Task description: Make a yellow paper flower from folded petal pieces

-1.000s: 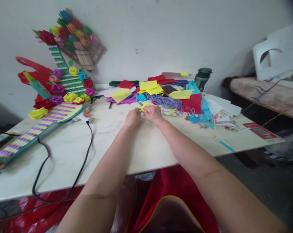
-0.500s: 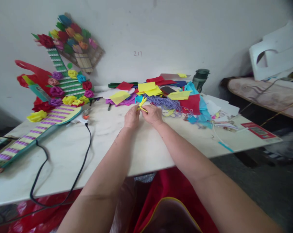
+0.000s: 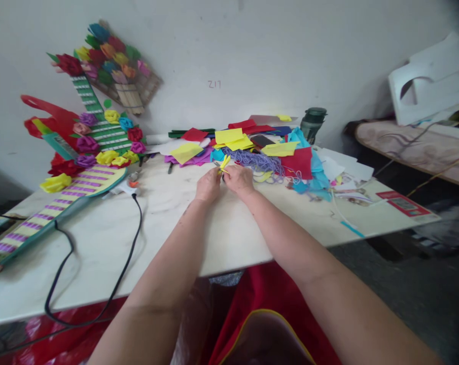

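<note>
Both of my hands meet over the far middle of the table. A small piece of folded or twisted yellow paper (image 3: 225, 161) sticks up between them. My left hand (image 3: 208, 184) is closed with its fingertips on the paper's left side. From the right, my right hand (image 3: 238, 179) pinches the same piece. A thin dark shape shows by the fingers, too small to make out. Just behind the hands lie a tangle of purple yarn (image 3: 260, 161) and flat yellow paper sheets (image 3: 229, 136).
At the left stands a striped board with paper flowers (image 3: 111, 136), a black cable (image 3: 133, 248) looping in front. A dark green bottle (image 3: 313, 124) is at the back. Blue crepe paper (image 3: 319, 172) and white scraps lie right. The table's near edge runs under my forearms.
My hands have shifted slightly on the yellow paper, which now stands a little lower between them. The whole view has moved very slightly.
</note>
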`<state>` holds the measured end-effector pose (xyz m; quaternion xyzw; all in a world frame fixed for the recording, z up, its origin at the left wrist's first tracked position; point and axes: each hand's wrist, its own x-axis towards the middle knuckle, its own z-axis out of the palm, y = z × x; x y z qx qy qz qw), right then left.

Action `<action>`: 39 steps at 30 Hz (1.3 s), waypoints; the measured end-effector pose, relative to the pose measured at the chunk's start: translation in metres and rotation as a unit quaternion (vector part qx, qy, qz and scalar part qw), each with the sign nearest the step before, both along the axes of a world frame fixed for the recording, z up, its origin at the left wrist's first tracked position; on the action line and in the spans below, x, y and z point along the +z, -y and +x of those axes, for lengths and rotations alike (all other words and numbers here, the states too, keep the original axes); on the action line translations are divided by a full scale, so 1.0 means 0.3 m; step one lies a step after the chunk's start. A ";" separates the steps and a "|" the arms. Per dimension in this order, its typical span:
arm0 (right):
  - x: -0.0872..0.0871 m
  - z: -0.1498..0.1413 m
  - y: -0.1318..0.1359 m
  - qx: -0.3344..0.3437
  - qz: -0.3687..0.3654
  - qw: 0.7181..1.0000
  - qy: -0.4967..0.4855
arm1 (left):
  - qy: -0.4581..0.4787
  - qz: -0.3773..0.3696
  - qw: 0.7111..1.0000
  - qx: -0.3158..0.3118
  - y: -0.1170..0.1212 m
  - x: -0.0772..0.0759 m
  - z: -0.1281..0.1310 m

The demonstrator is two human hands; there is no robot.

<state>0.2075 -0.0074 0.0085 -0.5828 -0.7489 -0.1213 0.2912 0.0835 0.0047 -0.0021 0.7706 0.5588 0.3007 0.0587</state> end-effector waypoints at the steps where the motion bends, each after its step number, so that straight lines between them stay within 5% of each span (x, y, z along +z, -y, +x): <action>1: -0.002 0.000 -0.002 0.000 0.005 1.000 0.007 | -0.002 -0.003 1.000 0.004 0.003 0.002 0.003; 11: -0.003 -0.008 0.000 0.030 0.048 0.997 0.049 | 0.014 -0.025 0.999 0.025 0.015 0.016 0.008; 23: -0.015 -0.001 -0.004 0.042 0.031 0.998 0.029 | 0.009 -0.037 0.999 -0.021 0.017 0.056 -0.038; 28: -0.022 -0.003 -0.008 0.059 0.017 0.997 0.051 | 0.060 -0.070 0.993 -0.077 -0.005 0.041 -0.052; 39: -0.019 -0.011 0.000 0.063 0.003 0.996 0.069 | 0.127 -0.091 0.983 -0.096 -0.010 0.029 -0.050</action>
